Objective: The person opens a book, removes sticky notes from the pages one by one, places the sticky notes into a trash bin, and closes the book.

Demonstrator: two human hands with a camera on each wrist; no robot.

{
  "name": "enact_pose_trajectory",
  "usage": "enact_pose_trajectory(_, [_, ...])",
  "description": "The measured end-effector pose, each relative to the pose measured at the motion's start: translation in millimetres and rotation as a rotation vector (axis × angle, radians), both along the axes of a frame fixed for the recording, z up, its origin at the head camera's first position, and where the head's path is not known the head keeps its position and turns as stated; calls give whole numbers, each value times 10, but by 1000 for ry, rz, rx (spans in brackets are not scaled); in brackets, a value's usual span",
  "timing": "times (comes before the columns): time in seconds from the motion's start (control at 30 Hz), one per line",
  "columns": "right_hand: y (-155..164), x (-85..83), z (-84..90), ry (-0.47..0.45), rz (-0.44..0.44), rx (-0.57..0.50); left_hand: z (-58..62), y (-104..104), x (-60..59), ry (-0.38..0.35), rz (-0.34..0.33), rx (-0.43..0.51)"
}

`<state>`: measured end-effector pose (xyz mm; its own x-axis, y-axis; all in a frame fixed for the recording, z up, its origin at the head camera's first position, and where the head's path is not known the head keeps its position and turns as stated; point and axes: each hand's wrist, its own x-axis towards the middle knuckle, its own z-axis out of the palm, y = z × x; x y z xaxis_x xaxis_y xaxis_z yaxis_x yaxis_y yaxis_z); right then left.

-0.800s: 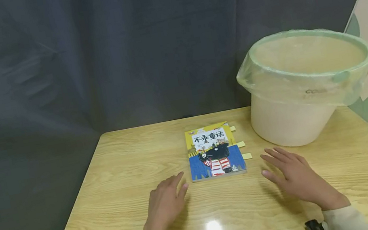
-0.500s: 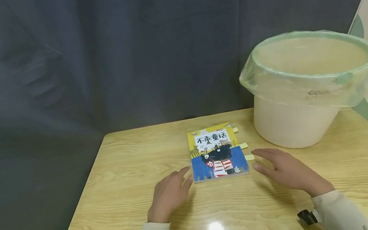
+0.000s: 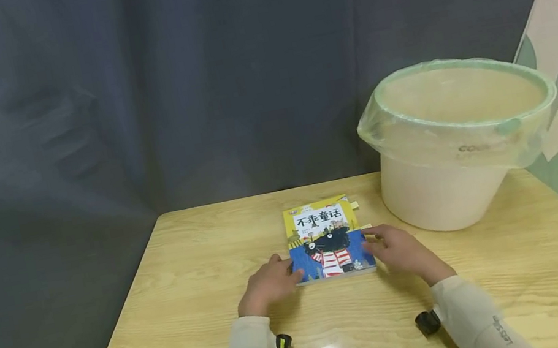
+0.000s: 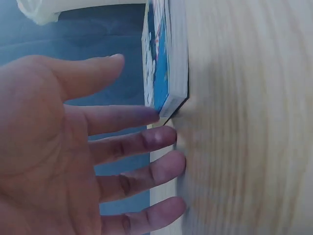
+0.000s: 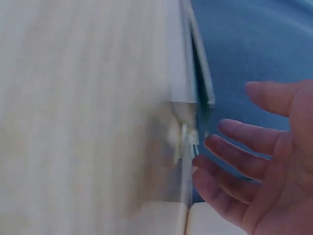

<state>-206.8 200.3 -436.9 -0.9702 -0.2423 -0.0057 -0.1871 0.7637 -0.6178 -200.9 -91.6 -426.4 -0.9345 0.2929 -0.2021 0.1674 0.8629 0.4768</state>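
On the desk [image 3: 197, 313], a closed book [image 3: 327, 240] lies flat beside a lined bin [image 3: 455, 155]. The left hand [image 3: 267, 285] and right hand [image 3: 402, 252] flank it, fingers spread, touching its edges; not yet lifted or opened.

Thin paperback book [image 3: 327, 239]: cover yellow at the far part, blue at the near part; white title panel with black characters; black animal figure in a red-and-white striped top. Pale yellow paper tabs [image 3: 355, 205] on the book's right edge. Light wooden desk [image 3: 181, 315] under the book: yellow-tan with darker grain lines. Right of the book, round cream plastic bin [image 3: 442, 195], liner [image 3: 390, 136] translucent pale green. Behind the book, curtain [image 3: 129, 88] dark blue-grey.
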Motion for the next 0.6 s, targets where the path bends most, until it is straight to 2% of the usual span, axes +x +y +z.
enact_pose_trajectory(0.17, [-37, -37, -32, 67, 51, 121, -23, 57, -2, 34, 1, -96])
enact_pose_trajectory(0.33, [-68, -26, -6, 155, 126, 258, 10, 54, 21, 58, -14, -179])
enact_pose_trajectory(0.5, [-51, 25, 69, 92, 221, 360, 63, 44, 90, 22, -53, -239])
enact_pose_trajectory(0.6, [-55, 69, 115, 53, 256, 376, 103, 39, 130, 48, -82, -250])
